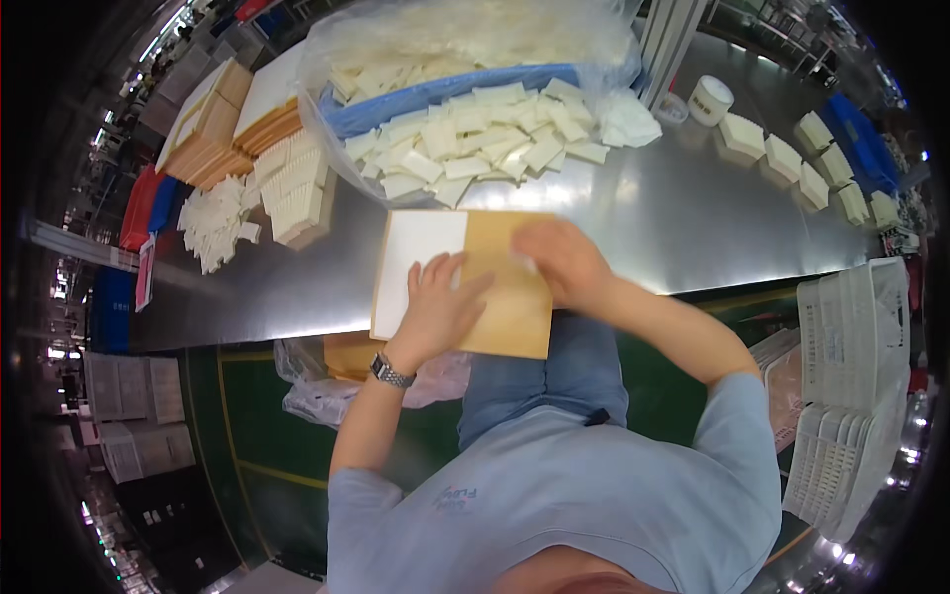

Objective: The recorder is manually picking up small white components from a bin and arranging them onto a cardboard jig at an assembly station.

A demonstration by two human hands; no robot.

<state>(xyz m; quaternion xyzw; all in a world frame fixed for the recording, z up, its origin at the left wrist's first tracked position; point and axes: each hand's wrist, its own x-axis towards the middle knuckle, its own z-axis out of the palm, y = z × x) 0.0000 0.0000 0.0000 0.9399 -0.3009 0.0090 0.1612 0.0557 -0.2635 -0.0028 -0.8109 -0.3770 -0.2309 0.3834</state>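
Observation:
A flat rectangular sheet [510, 322], tan with a white strip [416, 241] along its left side, lies at the front edge of the metal table, its near end over my lap. My left hand [435, 309] rests on it with fingers spread, across the line where white meets tan. Over the far right part of the sheet is my right hand [566, 262], blurred, its fingers curled together. Something small and whitish shows at its fingertips, too smeared to name. Just beyond the sheet, a clear plastic bag [332, 129] spills a heap of cream-white flat pieces [485, 139].
Tan-edged stacks of sheets [208, 124] stand at the far left, beside stacked white pieces [294, 193] and a loose white pile [215, 220]. A white roll [710, 99] and short rows of white pieces [782, 158] sit at right. White plastic crates [851, 337] stand right of the table.

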